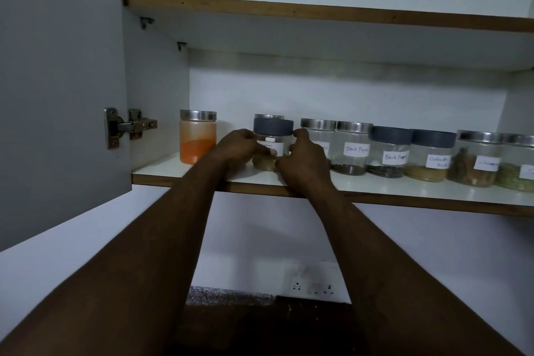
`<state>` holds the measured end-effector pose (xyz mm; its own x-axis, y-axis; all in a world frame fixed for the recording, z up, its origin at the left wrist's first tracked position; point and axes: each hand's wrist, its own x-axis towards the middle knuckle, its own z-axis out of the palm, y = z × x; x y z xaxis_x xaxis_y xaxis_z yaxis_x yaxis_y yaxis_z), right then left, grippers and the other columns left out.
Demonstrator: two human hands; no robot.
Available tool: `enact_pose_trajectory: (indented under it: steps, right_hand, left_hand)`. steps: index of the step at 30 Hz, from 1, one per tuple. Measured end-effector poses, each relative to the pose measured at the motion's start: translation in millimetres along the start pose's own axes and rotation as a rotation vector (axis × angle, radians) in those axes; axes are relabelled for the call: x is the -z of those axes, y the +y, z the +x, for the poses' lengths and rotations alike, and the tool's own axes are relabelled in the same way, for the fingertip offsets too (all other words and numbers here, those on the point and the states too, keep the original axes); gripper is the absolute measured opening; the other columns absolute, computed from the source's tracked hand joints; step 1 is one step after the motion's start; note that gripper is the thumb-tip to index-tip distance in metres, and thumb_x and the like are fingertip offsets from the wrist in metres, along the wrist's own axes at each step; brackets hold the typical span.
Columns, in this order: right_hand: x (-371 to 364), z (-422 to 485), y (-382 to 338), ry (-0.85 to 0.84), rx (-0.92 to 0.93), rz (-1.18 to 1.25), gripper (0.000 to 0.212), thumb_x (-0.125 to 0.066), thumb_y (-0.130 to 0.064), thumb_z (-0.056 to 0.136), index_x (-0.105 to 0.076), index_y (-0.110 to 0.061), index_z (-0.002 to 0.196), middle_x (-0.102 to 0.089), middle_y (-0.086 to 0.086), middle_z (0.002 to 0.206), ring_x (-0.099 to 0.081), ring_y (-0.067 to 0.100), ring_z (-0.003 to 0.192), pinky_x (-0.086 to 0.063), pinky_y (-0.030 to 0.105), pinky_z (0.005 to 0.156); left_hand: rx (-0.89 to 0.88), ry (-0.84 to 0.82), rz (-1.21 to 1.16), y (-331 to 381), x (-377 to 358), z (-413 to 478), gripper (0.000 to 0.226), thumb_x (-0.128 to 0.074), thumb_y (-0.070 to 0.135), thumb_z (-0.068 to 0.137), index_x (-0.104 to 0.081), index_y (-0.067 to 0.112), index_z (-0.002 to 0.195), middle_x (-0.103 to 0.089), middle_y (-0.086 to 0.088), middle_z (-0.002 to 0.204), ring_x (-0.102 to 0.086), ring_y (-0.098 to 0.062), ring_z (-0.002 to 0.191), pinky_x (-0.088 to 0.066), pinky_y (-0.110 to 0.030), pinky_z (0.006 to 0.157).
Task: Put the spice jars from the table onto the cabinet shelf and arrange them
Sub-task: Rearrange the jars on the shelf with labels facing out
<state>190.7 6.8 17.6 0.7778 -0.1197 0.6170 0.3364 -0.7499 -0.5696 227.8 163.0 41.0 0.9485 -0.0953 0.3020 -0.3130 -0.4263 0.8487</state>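
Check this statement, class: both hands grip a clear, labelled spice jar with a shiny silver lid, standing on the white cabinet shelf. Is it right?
Not quite. The head view shows the left hand and right hand gripping a clear, labelled spice jar with a dark grey lid, not silver; it does stand on the white cabinet shelf.

Jars stand in a row on the shelf.
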Motion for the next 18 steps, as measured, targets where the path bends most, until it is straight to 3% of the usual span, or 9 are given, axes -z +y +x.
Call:
enact_pose_trajectory:
  steps: [3, 9, 18]
  right_hand:
    - [0.9, -2.6, 0.2, 0.038, 0.016, -0.014, 0.067, -0.076, -0.021, 0.082, -0.042, -0.015, 0.14, -0.065, 0.01, 0.123, -0.062, 0.028, 0.11, -0.044, 0.03, 0.08]
    - [2.7, -6.5, -1.3, 0.066, 0.017, -0.027, 0.065, -0.075, -0.021, 0.081, -0.044, -0.014, 0.137, -0.067, 0.01, 0.119, -0.063, 0.028, 0.108, -0.044, 0.029, 0.078]
    - [3.0, -8.8, -3.7, 0.096, 0.009, -0.014, 0.073, -0.079, -0.024, 0.077, -0.043, -0.015, 0.14, -0.067, 0.008, 0.121, -0.062, 0.025, 0.111, -0.048, 0.03, 0.082]
  left_hand:
    - [-0.061, 0.01, 0.026, -2.8, -2.2, -0.2, 0.055, -0.084, 0.025, 0.082, -0.06, 0.014, 0.13, -0.069, -0.003, 0.122, -0.065, -0.016, 0.102, -0.052, -0.028, 0.08]
    - [-0.119, 0.051, 0.124, -5.0, -3.6, -0.7, 0.063, -0.085, 0.037, 0.08, -0.06, 0.013, 0.133, -0.069, -0.004, 0.124, -0.065, -0.019, 0.105, -0.054, -0.033, 0.088]
    - [-0.058, 0.006, 0.054, -2.5, 1.7, -2.9, 0.086, -0.089, 0.039, 0.074, -0.049, 0.014, 0.145, -0.064, -0.006, 0.134, -0.063, -0.023, 0.115, -0.054, -0.042, 0.1]
